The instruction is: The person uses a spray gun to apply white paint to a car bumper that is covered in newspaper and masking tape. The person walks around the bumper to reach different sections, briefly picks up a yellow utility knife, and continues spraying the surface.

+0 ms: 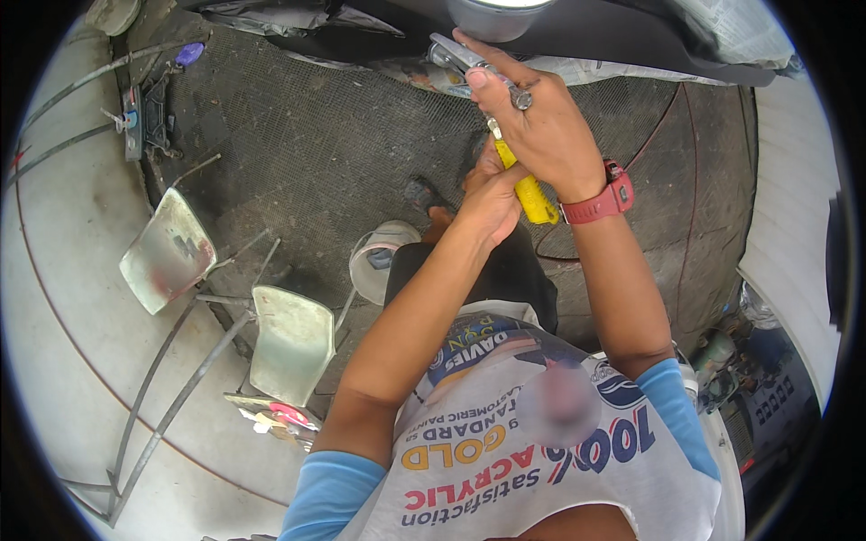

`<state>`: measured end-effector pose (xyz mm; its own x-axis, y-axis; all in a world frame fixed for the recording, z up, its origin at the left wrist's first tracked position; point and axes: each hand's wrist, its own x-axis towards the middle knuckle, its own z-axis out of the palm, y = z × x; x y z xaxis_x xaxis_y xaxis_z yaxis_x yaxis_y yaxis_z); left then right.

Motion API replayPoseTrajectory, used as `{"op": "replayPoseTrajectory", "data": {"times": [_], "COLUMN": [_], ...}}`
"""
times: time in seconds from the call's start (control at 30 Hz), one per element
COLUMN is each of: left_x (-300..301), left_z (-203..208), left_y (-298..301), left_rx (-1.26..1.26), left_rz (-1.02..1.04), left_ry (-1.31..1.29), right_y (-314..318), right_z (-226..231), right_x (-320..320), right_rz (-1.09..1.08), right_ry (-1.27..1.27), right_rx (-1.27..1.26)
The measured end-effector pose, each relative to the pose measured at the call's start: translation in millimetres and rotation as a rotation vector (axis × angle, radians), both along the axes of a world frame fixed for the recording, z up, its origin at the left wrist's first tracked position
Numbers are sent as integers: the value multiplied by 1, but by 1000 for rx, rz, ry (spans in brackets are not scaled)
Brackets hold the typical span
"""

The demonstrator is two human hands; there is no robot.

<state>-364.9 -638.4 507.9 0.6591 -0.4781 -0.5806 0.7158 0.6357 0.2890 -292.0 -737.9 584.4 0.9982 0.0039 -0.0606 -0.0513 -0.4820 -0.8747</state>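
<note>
My right hand (552,126), with a red watch on its wrist, is wrapped around a metal spray gun (462,56). Its index finger stretches along the gun toward the top. Below the gun's metal fitting hangs a yellow tube-like piece (539,204), which looks like an air hose end. My left hand (492,200) is closed around this yellow piece, just under the right hand. Close to the gun, at the upper edge, is a silver-grey round cup or pot (502,20); I cannot tell whether it is joined to the gun.
A dark panel (613,41) edged with masking paper crosses the top. At left stand two worn chair seats (170,251) on bent metal frames. A white bucket (368,275) sits by my legs. A thin dark red hose (693,171) runs over the dark mesh-patterned floor.
</note>
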Motion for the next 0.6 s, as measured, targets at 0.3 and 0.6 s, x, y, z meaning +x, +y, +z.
{"op": "replayPoseTrajectory", "data": {"times": [0.3,0.6], "left_x": [4,7], "left_z": [-4,-6], "left_y": [-12,-16], "left_rx": [-21,-39], "left_rz": [57,76], "left_ry": [22,34], "right_y": [-5,-10], "right_z": [1,-7], "right_x": [10,17], "right_rz": [32,81], "right_ry": [-51,-125], "right_rx": [-16,-29]}}
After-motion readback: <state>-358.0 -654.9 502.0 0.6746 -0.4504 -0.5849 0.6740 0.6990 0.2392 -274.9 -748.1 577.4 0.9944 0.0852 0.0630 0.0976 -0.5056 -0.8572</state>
